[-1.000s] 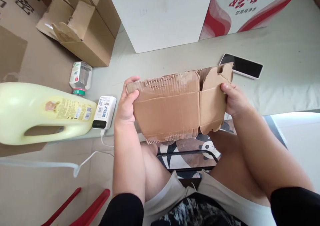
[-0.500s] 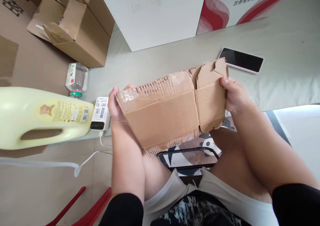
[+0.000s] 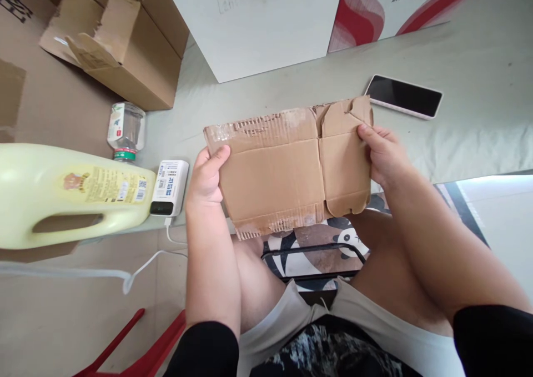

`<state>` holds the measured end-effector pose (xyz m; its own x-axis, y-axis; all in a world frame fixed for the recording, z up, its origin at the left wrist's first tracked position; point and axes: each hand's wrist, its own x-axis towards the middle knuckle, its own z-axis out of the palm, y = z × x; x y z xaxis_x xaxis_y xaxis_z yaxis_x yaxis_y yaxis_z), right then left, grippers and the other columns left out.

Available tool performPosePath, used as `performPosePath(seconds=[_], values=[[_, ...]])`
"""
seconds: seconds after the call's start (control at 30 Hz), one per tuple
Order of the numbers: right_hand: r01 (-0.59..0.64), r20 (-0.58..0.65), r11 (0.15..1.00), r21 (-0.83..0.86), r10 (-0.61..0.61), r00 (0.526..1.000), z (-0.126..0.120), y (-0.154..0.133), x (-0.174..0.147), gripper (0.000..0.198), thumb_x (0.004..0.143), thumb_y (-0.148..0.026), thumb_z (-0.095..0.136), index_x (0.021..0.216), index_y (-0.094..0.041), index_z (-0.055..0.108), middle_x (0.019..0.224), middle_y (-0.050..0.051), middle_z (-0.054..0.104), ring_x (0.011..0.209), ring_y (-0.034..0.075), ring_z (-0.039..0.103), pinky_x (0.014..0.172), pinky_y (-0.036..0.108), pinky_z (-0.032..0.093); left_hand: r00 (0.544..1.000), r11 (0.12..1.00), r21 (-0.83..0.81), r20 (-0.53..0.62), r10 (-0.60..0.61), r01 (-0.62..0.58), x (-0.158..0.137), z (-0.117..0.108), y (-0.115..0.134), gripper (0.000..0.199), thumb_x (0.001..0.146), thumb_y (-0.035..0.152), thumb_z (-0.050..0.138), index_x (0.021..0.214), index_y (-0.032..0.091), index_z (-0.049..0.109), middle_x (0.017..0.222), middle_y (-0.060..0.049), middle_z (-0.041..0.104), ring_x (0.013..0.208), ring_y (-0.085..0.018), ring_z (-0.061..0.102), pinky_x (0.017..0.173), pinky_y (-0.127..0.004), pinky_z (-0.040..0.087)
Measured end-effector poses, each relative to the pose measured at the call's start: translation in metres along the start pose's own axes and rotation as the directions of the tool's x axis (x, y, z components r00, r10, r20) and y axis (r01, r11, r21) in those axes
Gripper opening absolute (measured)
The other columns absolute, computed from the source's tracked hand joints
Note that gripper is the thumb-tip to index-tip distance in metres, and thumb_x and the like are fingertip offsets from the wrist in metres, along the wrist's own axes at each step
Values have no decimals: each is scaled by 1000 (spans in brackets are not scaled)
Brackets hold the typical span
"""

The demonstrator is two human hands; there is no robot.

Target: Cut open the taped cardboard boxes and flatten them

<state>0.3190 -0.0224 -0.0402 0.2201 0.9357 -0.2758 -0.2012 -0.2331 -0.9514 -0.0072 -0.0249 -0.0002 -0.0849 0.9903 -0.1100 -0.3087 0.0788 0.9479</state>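
Observation:
A flattened brown cardboard box [image 3: 270, 171] is held up in front of me, above my knees. Its long edges are torn, showing the corrugated ridges, and clear tape sticks to its upper left corner. A crease divides the large panel from smaller flaps on the right. My left hand [image 3: 207, 174] grips the left edge, thumb on the near face and the other fingers behind. On the right edge, my right hand [image 3: 381, 149] pinches the flap with its thumb in front. The fingers behind the cardboard are partly hidden.
Left of the cardboard are a white power bank [image 3: 170, 187] with a cable, a pale yellow jug [image 3: 70, 196] and a clear bottle [image 3: 126, 130]. An open carton [image 3: 145, 60], a white box [image 3: 266, 27] and a phone [image 3: 403, 96] lie beyond.
The cardboard has levelled out, its lower left corner rising. My left thumb has moved from the edge onto the near face. The right hand has shifted slightly left with the flap.

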Motion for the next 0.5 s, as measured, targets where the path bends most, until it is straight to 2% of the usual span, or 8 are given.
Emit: performPosePath(seconds=[0.17,0.33,0.4,0.5], values=[[83,-8,996,-42,-83,997,0,-2,-3,41,66,-63,82,79,-27,67,88,2,75,95,24,72,75,36,60,994,992,70,-18,104,-102,1,6,-3,40,67,50,84,84,17,70,93,-11,77,113,-35,71,91,-45,61],[117,-40,986,-116,-123,992,3,-3,-4,43,69,-65,77,81,-26,64,91,5,75,105,28,70,78,39,61,980,962,238,-118,162,-131,14,4,-16,52,59,57,90,86,17,71,79,-5,74,89,-25,74,85,-38,62],[98,-11,985,-145,-100,995,3,-2,-3,47,69,-69,77,82,-25,65,90,5,74,102,27,71,79,39,61,958,947,266,-170,231,-182,19,2,-18,54,59,60,90,83,17,70,80,-4,74,82,-21,72,85,-35,61],[32,95,982,-187,-14,995,3,-8,-11,52,63,-70,81,83,-24,67,88,5,75,92,26,72,78,39,61,903,927,258,-266,338,-271,22,0,-14,53,57,62,90,78,18,67,82,-2,72,82,-17,68,85,-31,58]])
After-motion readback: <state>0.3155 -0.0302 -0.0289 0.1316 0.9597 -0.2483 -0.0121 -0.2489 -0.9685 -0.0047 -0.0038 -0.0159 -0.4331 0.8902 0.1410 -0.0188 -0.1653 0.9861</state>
